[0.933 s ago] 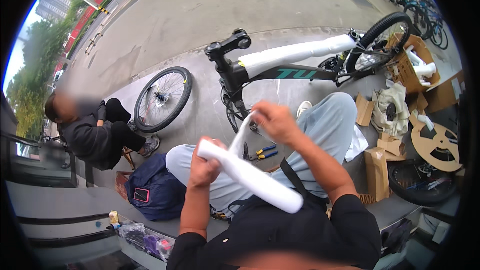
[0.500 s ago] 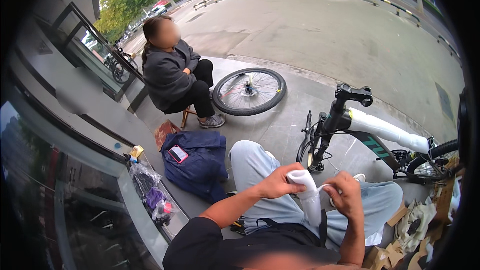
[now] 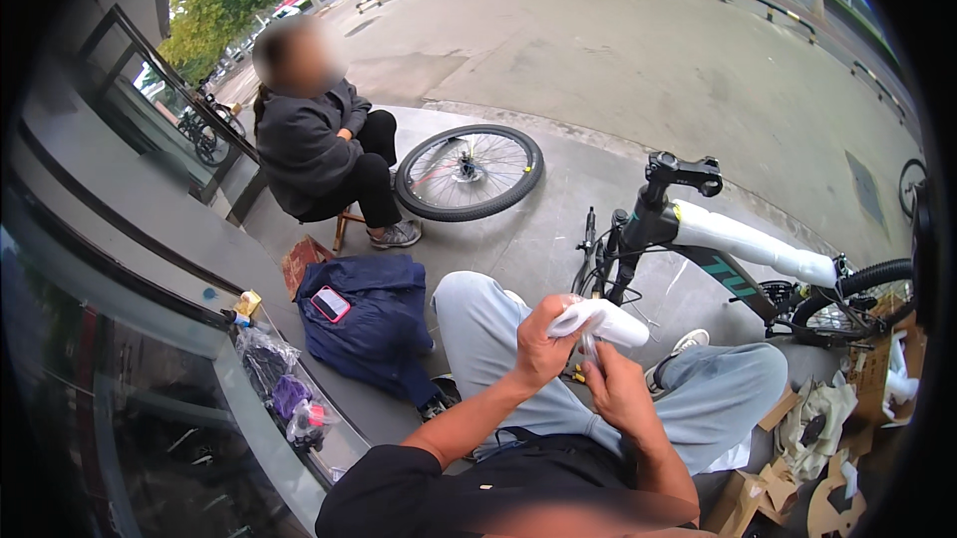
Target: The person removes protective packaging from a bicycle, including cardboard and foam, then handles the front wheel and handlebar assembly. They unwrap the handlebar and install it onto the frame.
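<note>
The grey paved ground [image 3: 598,69] fills the upper half of the view. At about 3 o'clock stands a black bicycle frame [image 3: 648,229] whose top tube is wrapped in white foam [image 3: 748,242]. At 10 o'clock a seated person in dark clothes [image 3: 324,154] sits on a low stool, and just right of them, toward 12 o'clock, a loose bicycle wheel [image 3: 469,172] lies flat on the pavement. At 8 o'clock a dark blue bag [image 3: 374,324] rests on the ground with a pink phone [image 3: 330,304] on top. Torn cardboard pieces [image 3: 797,478] lie at 5 o'clock. Near the centre, above the wearer's grey-trousered knees, is a white foam tube [image 3: 603,322]. The left hand [image 3: 543,344] is clenched around its near end; the right hand [image 3: 618,388], just below, pinches its underside with the fingertips.
</note>
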Motion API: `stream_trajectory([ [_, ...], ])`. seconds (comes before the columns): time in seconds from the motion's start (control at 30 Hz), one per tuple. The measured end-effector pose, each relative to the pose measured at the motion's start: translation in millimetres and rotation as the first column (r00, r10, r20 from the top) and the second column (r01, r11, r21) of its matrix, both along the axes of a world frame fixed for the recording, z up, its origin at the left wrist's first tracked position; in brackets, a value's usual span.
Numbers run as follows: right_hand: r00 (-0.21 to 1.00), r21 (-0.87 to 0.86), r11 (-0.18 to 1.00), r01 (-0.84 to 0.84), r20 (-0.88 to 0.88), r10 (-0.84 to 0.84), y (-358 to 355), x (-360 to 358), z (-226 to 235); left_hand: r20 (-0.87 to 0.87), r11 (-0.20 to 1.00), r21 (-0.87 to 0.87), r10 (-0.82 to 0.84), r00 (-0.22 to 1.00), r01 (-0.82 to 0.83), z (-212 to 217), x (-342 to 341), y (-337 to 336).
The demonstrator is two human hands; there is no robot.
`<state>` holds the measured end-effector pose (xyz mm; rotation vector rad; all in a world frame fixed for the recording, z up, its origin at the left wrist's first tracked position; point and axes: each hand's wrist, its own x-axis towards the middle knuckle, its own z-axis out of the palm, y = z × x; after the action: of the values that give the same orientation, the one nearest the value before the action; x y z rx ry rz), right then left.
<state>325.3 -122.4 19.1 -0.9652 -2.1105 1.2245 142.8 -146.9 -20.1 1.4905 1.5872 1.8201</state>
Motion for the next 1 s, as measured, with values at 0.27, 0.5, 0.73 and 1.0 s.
stream_trajectory([
  [0.27,0.959,0.150,0.973,-0.176,-0.197,0.204,87.1,37.9,30.4,0.646,0.838,-0.186,-0.290,0.706,0.513,8.2,-22.0,-6.0],
  [0.5,0.708,-0.593,0.805,-0.019,-0.576,-0.408,58.7,-25.4,-44.9,0.939,0.811,0.093,-0.264,0.221,0.577,11.2,-5.7,2.4],
  [0.73,0.634,-0.798,0.602,-0.028,-0.480,-0.606,20.2,-42.4,-57.1,0.697,0.996,0.029,-0.080,0.712,0.084,-0.2,31.4,16.6],
  [1.0,0.887,-0.385,0.907,0.171,-0.341,-0.312,14.2,-35.4,-34.4,0.276,0.979,0.006,0.194,0.941,-0.204,-26.9,13.8,29.2],
])
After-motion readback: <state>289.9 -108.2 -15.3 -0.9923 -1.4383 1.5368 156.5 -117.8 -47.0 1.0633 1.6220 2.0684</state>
